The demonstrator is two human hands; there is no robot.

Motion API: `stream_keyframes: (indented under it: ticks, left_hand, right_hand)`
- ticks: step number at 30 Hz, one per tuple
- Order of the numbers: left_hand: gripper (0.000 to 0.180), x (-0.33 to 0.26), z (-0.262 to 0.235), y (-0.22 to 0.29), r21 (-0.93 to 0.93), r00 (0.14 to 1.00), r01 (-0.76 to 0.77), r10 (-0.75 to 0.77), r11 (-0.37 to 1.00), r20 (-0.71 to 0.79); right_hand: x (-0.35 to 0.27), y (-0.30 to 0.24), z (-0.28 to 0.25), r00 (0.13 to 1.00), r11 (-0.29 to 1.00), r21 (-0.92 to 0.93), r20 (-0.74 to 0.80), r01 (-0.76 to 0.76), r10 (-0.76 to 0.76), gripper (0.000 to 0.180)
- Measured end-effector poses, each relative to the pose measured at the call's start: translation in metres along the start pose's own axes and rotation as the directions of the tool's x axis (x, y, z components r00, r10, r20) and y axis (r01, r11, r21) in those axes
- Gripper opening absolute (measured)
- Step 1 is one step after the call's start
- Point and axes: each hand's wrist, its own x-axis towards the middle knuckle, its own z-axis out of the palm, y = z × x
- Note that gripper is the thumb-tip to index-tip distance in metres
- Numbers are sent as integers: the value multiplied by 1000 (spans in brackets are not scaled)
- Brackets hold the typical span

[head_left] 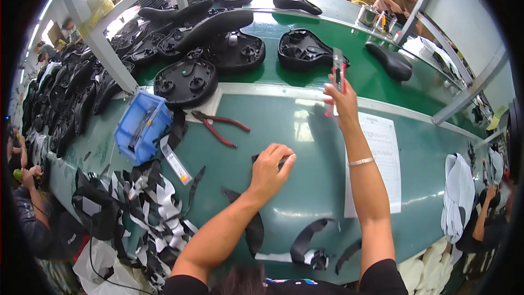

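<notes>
Over the middle of the green table, my left hand (270, 170) is closed, fingers curled toward the thumb. A bit of something dark shows at its edge, but the palm hides what it is. My right hand (344, 101) is raised farther off to the right, closed around a silver-and-red hand tool (338, 71) held upright; its exact kind is unclear. Beyond that tool lies an upturned black bicycle saddle (303, 49). Black fabric strips (254, 235) with white backing lie below my left forearm. Red-handled pincers (221, 128) rest to the left of my hands.
A blue bin (143, 125) with tools stands left, beside a white-and-orange cutter (176, 161). Heaped black-and-white scraps (158, 207) cover the near left. Saddles (185, 82) pile up beyond; a printed sheet (382, 164) lies under my right forearm. Metal posts (103, 49) frame the bench; co-workers sit around.
</notes>
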Motion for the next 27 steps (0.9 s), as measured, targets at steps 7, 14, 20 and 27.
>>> stream_keyframes:
  ticks: [7,14,20,27]
  left_hand:
    - [12,6,2,4,-131,996,91,-90,987,11]
    - [39,12,-18,-13,-710,871,363,-490,604,29]
    - [58,19,-66,5,-707,622,702,-408,-86,668]
    - [51,-35,-108,37,-558,641,760,-527,334,557]
  right_hand:
    - [93,60,63,997,997,-71,-70,24,-29,35]
    - [-49,-31,17,965,977,52,171,-209,197,22]
    - [-184,-58,-58,903,915,-402,400,21,155,19]
    - [-278,-80,-65,936,893,-432,349,125,37,47]
